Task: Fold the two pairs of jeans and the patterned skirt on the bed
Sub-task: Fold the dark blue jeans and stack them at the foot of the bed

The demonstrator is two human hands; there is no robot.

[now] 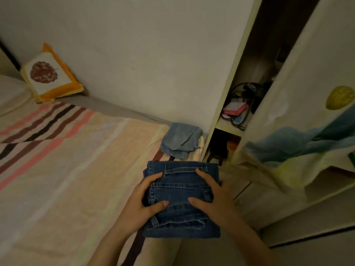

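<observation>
I had my left hand (143,200) and right hand (210,196) clamped on the folded dark jeans (181,198), held at the bed (76,169) edge; uneven grip risked the layers sliding open.

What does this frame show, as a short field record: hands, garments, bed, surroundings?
left hand: grips the left edge of the dark jeans, thumb on top
right hand: grips the right edge, fingers spread on top
dark jeans: folded into a compact bundle at the bed's near corner
light jeans: folded, by the wall at the bed's far corner
pale fabric under light jeans: partly hidden, cannot identify
bed: striped sheet
cushion: against the wall
wardrobe: open, cluttered shelf
</observation>
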